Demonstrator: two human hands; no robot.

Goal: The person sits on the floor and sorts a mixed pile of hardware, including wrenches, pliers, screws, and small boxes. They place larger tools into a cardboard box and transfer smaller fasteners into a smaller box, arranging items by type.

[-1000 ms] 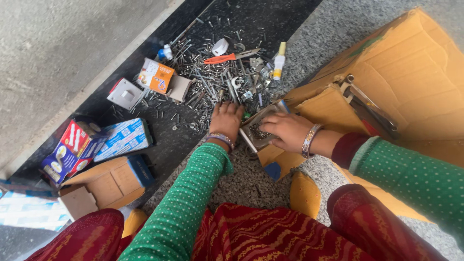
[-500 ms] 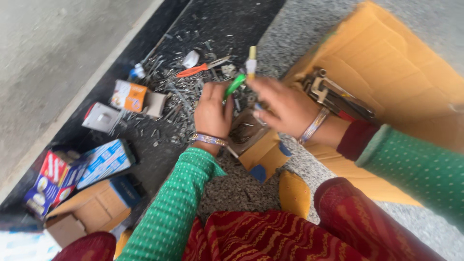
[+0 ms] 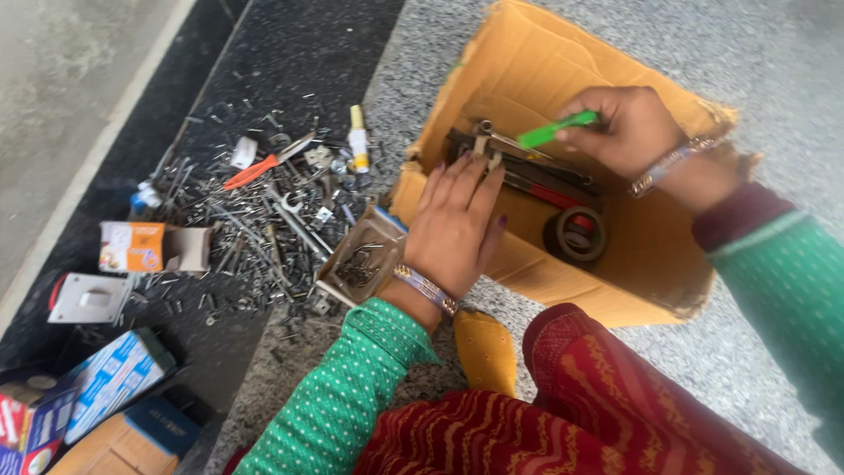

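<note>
Green tool [image 3: 556, 129]; brown cardboard box [image 3: 527, 62]; green dotted sleeve [image 3: 338, 409]; orange-handled pliers [image 3: 251, 172].

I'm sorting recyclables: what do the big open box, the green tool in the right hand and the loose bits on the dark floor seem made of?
Big open box: brown corrugated cardboard, matte, with torn, creased flaps. Green tool in the right hand: probably plastic, judging by its bright, even, smooth colour; its working end is hidden. Loose bits: likely steel screws, nails and a spanner, grey with dull glints.

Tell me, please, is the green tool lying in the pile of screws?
No, the right hand holds the green tool over the cardboard box.
</note>
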